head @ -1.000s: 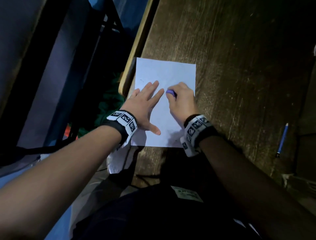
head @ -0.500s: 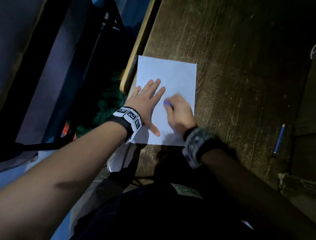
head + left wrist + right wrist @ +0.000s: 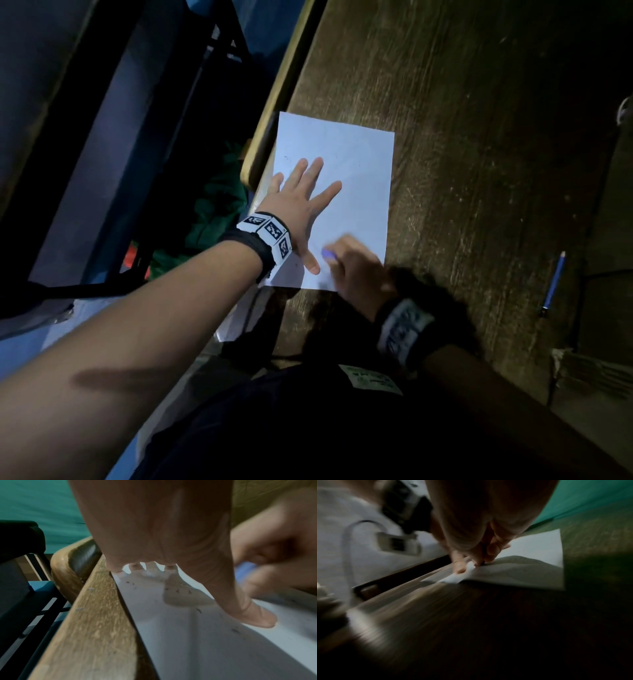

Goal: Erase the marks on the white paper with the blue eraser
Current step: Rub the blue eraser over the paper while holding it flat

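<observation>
Head view: eraser working the sheet's near edge

Left hand (image 3: 301, 205) lies spread flat on the white paper (image 3: 356, 164), pinning it; right hand (image 3: 356, 270), at five o'clock, pinches the blue eraser (image 3: 327, 254) against the desk (image 3: 479, 171)

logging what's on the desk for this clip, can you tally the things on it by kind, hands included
white paper: 1
blue eraser: 1
blue pencil: 1
hands: 2, left hand flat on the paper, right hand gripping the eraser
total: 5
</observation>
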{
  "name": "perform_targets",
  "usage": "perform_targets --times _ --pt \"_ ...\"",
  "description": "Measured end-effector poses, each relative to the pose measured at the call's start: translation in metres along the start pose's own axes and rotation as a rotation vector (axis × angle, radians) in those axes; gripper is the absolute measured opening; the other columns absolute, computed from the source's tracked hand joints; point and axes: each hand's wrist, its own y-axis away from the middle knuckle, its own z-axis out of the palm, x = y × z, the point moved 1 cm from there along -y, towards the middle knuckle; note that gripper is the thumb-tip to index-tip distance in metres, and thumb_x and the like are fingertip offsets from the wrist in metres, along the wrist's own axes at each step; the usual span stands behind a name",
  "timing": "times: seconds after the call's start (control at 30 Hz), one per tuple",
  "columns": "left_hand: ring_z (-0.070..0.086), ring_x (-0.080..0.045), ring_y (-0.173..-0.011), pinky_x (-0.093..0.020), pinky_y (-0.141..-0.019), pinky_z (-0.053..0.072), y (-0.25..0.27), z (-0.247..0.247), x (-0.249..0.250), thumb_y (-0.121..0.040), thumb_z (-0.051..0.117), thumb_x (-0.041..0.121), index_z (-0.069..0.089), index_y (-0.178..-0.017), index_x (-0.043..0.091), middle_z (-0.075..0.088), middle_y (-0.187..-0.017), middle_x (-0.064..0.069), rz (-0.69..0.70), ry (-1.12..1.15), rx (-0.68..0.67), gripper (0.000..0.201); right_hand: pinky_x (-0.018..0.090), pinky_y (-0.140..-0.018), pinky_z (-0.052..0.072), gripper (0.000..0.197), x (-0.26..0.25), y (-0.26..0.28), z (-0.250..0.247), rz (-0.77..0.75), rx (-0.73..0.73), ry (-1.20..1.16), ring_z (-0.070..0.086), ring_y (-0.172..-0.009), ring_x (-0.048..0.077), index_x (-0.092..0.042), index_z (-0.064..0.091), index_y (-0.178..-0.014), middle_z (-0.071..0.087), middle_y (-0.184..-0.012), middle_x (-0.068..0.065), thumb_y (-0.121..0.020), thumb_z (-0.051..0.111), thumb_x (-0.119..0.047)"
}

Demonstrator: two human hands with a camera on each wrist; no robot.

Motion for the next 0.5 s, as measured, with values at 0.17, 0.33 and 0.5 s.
perform_targets --times 0.17,0.33,0.5 --pt "-0.030 -0.038 -0.150 -0.067 -0.118 0.001 -0.003 -0.006 0.000 -0.032 0.078 0.090 -0.021 -0.158 0.034 -0.038 -0.160 -0.013 -0.029 -0.015 -0.010 0.170 0.036 -0.072 0.045 0.005 0.011 -0.027 -0.014 -0.092 -0.026 0.002 0.055 -0.079 0.022 -0.004 0.068 -0.086 0.061 -0.082 0.010 -0.087 0.064 -0.001" --pt "-0.032 -0.038 -0.149 -0.068 -0.118 -0.001 -0.006 -0.006 0.003 -0.026 0.082 0.087 -0.023 -0.157 0.036 -0.040 -0.160 -0.012 -0.044 0.000 -0.028 0.175 0.028 -0.073 0.046 0.009 0.020 -0.068 -0.017 0.095 0.181 -0.025 0.056 -0.077 0.018 -0.004 0.068 -0.091 0.058 -0.086 0.008 -0.089 0.060 -0.001" --pt "-0.032 -0.039 -0.148 -0.068 -0.118 0.000 -0.008 -0.004 0.002 -0.029 0.079 0.090 -0.026 -0.156 0.036 -0.041 -0.159 -0.013 -0.055 -0.045 -0.027 0.173 0.034 -0.075 0.050 0.009 0.011 0.021 -0.013 -0.050 -0.104 -0.008 0.062 -0.084 0.025 -0.005 0.068 -0.089 0.063 -0.089 0.007 -0.084 0.064 0.001"
